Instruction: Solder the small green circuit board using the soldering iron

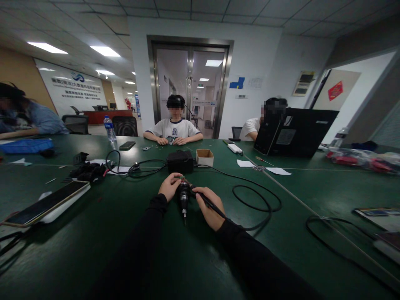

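Note:
On the green table in front of me lies a black electric screwdriver (184, 198), its silver tip towards me. My left hand (170, 186) is closed at its far end, with thumb and fingertips beside a small green part (182, 178). Whether they also pinch that part I cannot make out. My right hand (211, 204) grips a black soldering iron (208, 203) like a pen. The iron points at the screwdriver's far end; its tip is too small to see clearly. A black cable (265, 221) trails from the iron to the right.
A black box (180, 161) and a small open carton (205, 158) stand beyond my hands. To the left are a tablet-like device (46, 204) and a black cable bundle (90, 171). A large black computer case (293, 131) stands at the right. One person (175, 127) sits opposite.

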A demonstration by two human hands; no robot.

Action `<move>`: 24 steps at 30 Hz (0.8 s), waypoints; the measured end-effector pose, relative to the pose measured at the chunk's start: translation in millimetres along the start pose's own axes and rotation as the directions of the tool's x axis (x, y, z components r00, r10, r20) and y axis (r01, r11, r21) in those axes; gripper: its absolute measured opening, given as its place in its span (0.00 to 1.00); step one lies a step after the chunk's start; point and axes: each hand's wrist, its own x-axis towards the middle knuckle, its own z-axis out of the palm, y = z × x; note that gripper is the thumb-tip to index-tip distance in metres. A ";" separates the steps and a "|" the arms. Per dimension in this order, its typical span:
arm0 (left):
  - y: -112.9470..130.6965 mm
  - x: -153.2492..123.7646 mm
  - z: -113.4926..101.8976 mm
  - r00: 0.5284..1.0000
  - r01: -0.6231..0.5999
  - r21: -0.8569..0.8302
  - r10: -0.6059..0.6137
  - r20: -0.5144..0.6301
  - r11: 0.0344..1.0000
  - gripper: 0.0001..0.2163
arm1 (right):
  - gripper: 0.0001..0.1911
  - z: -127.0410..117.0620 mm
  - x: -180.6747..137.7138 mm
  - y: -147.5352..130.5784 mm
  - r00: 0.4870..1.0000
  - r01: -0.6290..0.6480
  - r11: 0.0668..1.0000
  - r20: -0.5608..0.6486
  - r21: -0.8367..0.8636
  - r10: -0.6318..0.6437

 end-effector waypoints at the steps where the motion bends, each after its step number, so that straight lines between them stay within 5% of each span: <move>1: 0.8 -0.3 0.1 1.000 0.001 -0.002 -0.001 0.000 1.000 0.12 | 0.09 0.0 0.1 0.3 1.000 0.000 1.000 0.001 -0.001 0.000; 24: 1.0 -1.1 0.2 1.000 0.008 -0.025 -0.008 0.001 1.000 0.13 | 0.10 -2.5 -0.4 -3.3 1.000 0.018 1.000 0.016 -0.002 -0.018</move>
